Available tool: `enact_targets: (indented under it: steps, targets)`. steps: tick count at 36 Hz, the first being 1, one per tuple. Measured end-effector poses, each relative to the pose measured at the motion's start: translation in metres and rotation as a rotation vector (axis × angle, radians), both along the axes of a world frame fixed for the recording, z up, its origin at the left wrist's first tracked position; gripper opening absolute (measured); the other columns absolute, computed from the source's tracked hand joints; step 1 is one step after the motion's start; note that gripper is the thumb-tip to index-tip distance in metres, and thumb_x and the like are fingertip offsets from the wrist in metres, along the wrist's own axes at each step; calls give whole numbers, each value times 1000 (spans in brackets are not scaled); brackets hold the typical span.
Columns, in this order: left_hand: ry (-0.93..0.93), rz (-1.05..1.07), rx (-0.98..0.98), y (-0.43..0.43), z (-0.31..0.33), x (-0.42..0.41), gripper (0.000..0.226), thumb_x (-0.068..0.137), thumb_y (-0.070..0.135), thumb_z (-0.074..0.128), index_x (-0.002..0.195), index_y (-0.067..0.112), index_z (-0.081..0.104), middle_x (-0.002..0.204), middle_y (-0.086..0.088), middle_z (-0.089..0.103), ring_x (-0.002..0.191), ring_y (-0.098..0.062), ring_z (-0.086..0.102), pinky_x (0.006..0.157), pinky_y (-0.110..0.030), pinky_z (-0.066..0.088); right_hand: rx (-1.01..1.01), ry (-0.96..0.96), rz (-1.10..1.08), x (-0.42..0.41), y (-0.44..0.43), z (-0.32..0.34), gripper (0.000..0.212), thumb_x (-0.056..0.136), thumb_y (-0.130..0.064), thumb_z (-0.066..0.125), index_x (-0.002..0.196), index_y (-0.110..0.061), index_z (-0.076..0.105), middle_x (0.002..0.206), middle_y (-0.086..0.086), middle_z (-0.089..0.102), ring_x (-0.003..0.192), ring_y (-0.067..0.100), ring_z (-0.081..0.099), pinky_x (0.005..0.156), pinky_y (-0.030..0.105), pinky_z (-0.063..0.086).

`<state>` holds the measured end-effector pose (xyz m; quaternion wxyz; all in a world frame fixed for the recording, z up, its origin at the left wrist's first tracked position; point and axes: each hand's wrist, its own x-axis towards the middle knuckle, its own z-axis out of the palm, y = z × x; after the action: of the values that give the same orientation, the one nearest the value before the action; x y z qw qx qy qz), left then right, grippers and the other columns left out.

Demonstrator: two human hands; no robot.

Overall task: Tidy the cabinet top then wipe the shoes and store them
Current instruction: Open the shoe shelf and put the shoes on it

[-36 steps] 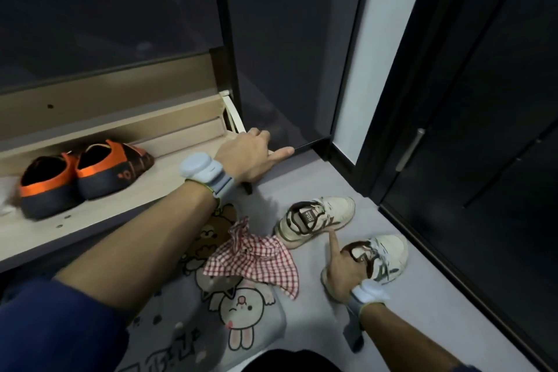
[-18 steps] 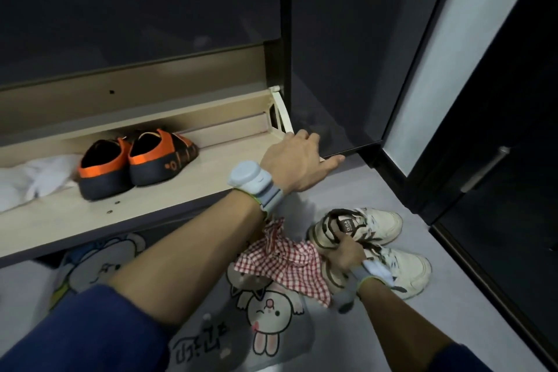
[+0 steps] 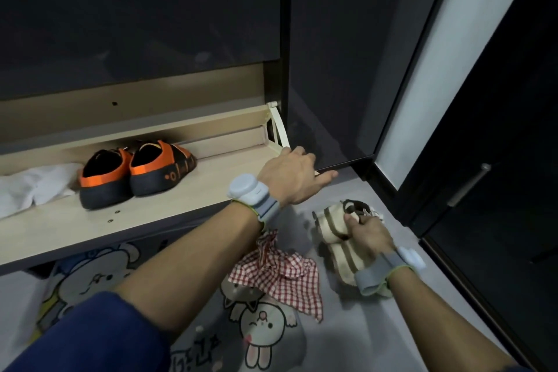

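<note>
The 2 sneakers [image 3: 335, 229] were in my right hand [image 3: 368, 235], pressed together as 1 bundle with their striped soles turned up. They were off the right end of the tray [image 3: 211, 187] and lower than it, not yet on it. The fingers were curled tight round the pair at the lace end, with the thumb on the nearer sole. The fingertips were hidden behind the shoes, so I could not tell how deep they hooked in.

I judged the pair light enough for 1 hand. They looked soft in the uppers and stiff only in the soles, so a squeeze on the sides might fold them and let 1 slip. The better hold, I thought, was at the collars, with the soles clamped flat against each other. What looked like laces stuck out by the thumb and could snag the tray's bracket [image 3: 279, 130].

My left hand [image 3: 291, 175] lay on the tray's right front corner, fingers bent over its end and thumb stretched along the front edge, as if keeping it tipped open. Left of middle on the tray stood 2 orange shoes [image 3: 136, 175], heels toward me, with a white cloth [image 3: 30, 190] further left. Bare tray showed between the orange shoes and my left hand. Below the tray's front edge a checked cloth [image 3: 280, 273] lay crumpled on a mat [image 3: 259, 332]. Right of the tray stood a dark door [image 3: 498, 130].
</note>
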<state>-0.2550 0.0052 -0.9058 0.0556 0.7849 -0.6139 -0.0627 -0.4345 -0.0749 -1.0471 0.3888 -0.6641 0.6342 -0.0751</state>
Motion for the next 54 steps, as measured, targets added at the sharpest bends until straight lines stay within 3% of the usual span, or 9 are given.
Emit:
enact_targets:
  steps: [7, 10, 14, 21, 25, 35, 43, 47, 54]
  targets:
    - [63, -11, -30, 9, 7, 9, 75, 90, 78, 27, 115, 17, 63, 119, -5, 58, 108, -24, 55, 87, -44, 49, -139, -210, 11, -2, -25, 74, 57, 90, -61, 54, 74, -8, 68, 82, 11, 70, 87, 29, 66, 82, 39, 53]
    - [128, -31, -46, 16, 12, 16, 67, 93, 74, 27, 112, 21, 63, 116, -4, 57, 106, -23, 57, 86, -40, 47, -233, -247, 58, 3, -31, 115, 72, 80, -75, 51, 72, -5, 69, 74, 9, 71, 79, 26, 67, 77, 41, 55]
    - [155, 17, -55, 30, 20, 35, 64, 94, 71, 29, 109, 19, 64, 114, -5, 58, 107, -26, 58, 92, -44, 48, -426, -268, 150, 12, -26, 180, 72, 83, -74, 53, 51, -9, 54, 51, 3, 58, 58, 21, 56, 56, 35, 42]
    - [109, 231, -19, 73, 48, 99, 54, 99, 57, 42, 129, 15, 57, 132, -10, 56, 117, -26, 55, 91, -35, 43, -637, -202, 398, 47, 8, 278, 85, 77, -86, 46, 65, -4, 66, 57, 10, 65, 55, 26, 61, 57, 42, 52]
    - [64, 342, -36, 111, 52, 146, 48, 96, 55, 50, 128, 19, 55, 130, -9, 54, 119, -30, 53, 96, -37, 44, -691, -187, 537, 75, 33, 310, 91, 73, -89, 46, 67, 0, 63, 54, 13, 58, 48, 25, 51, 50, 38, 45]
    - [-89, 554, 190, 179, 42, 190, 63, 88, 68, 51, 137, 30, 43, 130, -14, 47, 121, -34, 47, 99, -43, 42, -764, -223, 846, 133, 81, 313, 88, 73, -89, 45, 60, -2, 51, 46, 3, 46, 47, 18, 46, 51, 34, 38]
    - [-94, 483, 155, 183, 41, 189, 52, 89, 60, 58, 124, 23, 47, 118, -10, 59, 106, -30, 59, 77, -35, 41, -826, -135, 961, 159, 97, 280, 84, 78, -87, 40, 56, -6, 51, 45, -1, 47, 47, 16, 48, 52, 35, 39]
    - [-80, 490, 116, 190, 39, 197, 49, 86, 59, 62, 120, 26, 50, 115, -7, 62, 105, -28, 60, 85, -39, 49, -874, -61, 1023, 170, 99, 263, 81, 75, -90, 36, 51, -12, 40, 44, -1, 44, 43, 14, 43, 50, 36, 37]
    - [20, 519, 48, 205, 26, 213, 47, 85, 53, 67, 116, 23, 50, 115, -12, 59, 105, -32, 55, 94, -47, 47, -939, -33, 1024, 195, 92, 231, 81, 79, -85, 40, 53, -9, 49, 50, 5, 57, 50, 17, 54, 57, 36, 46]
